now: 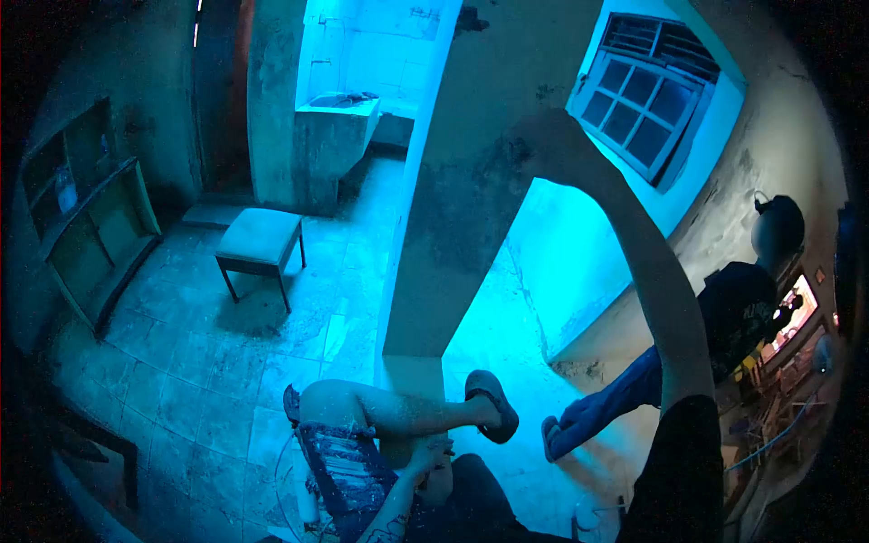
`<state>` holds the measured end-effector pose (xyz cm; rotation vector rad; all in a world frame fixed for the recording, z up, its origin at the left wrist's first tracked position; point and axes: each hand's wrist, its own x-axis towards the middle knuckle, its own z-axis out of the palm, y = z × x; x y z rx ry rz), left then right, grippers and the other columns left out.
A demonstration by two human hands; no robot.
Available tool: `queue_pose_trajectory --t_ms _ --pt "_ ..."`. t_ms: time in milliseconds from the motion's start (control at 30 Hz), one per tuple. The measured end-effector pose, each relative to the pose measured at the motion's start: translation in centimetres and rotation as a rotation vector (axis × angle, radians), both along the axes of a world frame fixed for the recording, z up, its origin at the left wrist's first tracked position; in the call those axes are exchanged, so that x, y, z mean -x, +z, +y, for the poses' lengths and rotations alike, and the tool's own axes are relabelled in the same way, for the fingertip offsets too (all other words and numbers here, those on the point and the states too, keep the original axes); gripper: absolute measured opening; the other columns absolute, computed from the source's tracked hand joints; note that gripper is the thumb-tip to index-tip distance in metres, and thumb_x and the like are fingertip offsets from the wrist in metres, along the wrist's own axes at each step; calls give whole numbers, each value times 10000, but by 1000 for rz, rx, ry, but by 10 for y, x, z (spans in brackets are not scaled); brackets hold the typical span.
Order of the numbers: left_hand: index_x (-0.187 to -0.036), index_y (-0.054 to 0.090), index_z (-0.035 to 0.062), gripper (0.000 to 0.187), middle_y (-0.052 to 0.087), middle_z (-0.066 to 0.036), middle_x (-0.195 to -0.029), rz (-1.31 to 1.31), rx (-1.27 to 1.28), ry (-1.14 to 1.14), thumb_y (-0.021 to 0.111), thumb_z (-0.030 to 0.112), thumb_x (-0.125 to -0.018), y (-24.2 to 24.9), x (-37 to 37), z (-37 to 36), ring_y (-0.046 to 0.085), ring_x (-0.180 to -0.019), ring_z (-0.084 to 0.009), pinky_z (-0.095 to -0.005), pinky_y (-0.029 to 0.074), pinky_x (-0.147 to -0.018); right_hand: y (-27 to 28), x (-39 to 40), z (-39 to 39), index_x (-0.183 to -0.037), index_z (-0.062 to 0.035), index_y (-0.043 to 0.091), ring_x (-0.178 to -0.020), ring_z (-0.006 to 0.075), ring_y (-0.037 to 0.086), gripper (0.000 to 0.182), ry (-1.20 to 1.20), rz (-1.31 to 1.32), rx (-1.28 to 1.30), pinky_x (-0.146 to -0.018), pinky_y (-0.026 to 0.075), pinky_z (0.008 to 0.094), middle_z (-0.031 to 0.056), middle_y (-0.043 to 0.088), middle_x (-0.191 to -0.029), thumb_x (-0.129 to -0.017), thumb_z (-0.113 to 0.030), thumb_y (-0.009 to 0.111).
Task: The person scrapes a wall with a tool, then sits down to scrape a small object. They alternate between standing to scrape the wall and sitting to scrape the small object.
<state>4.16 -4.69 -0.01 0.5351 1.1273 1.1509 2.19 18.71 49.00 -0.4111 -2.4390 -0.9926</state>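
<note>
My left hand (430,454) rests low in front of me beside a crossed bare leg (398,409) in ripped denim (344,466). Its fingers are curled together; any small thing in them is too dim to name. The foot wears a dark sandal (489,405). Raised on the right is my bare forearm below a black sleeve (681,471). My right hand (552,149) is a dark shape at the top of that arm, close to the camera and overlapping the pillar (480,154). Its fingers do not show distinctly.
A padded stool (260,237) stands on the tiled floor (199,362). Leaning furniture (104,235) lines the left wall. Behind are a tiled basin (339,113) and a paned window (638,104). At right stands another person (738,308) near cluttered items (778,407).
</note>
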Motion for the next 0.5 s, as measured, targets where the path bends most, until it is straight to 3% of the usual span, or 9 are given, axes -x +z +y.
queue_pose_trajectory --t_ms 67,100,133,200,233,367,400,467,500 --pt "-1022 524 40 359 547 -91 -937 -20 -20 14 550 310 -787 1 -4 10 553 -831 -188 -360 455 -659 23 -2 -20 -781 -61 588 -785 242 545 259 5 -25 237 -685 434 360 108 555 -780 -561 -146 693" --pt "-1031 519 41 365 548 -88 -939 10 42 5 548 311 -788 8 -4 10 555 -830 -186 -354 458 -659 31 -5 -31 -826 -63 588 -794 251 545 309 19 12 46 -686 436 357 109 551 -789 -547 -142 693" --pt "-1040 514 42 371 548 -86 -942 42 111 -7 547 313 -788 11 -4 7 556 -829 -184 -348 461 -660 28 -3 -28 -826 -63 588 -794 251 545 309 15 14 53 -686 436 357 109 551 -789 -547 -142 693" --pt "-1049 509 42 379 548 -88 -946 19 69 -20 547 314 -788 -6 -5 5 553 -840 -182 -346 461 -660 13 2 -17 -822 -52 588 -780 238 555 262 -198 -69 249 -684 439 341 106 561 -805 -576 -98 667" --pt "-1059 505 43 386 547 -91 -950 -2 5 -22 546 316 -788 -13 -4 9 550 -851 -181 -343 462 -661 6 1 -14 -787 -42 595 -721 230 567 220 -116 -109 51 -682 440 338 95 580 -753 -582 -87 660" --pt "-1061 504 40 390 546 -94 -950 39 51 -45 550 313 -786 -13 -5 12 544 -868 -176 -344 458 -659 30 -8 -30 -741 -50 601 -668 235 570 197 163 102 137 -680 443 352 90 584 -692 -555 -83 656" --pt "-1058 506 42 378 546 -95 -950 31 41 -37 548 304 -788 -5 -5 10 542 -872 -177 -345 458 -657 24 -5 -22 -741 -50 601 -668 235 570 197 161 103 151 -680 443 352 90 584 -692 -555 -83 656" --pt "-1055 509 43 367 546 -97 -950 30 39 -28 546 294 -790 -5 -4 -1 540 -877 -178 -345 457 -655 7 2 -1 -742 -49 604 -660 212 579 153 -66 -97 150 -646 452 319 74 593 -703 -599 -79 649" --pt "-1051 513 43 352 546 -97 -951 102 9 -28 543 281 -793 -9 -3 -1 542 -874 -180 -342 460 -661 3 -3 -1 -729 -92 593 -663 248 573 160 77 -47 -40 -616 451 359 95 581 -709 -605 -187 629"
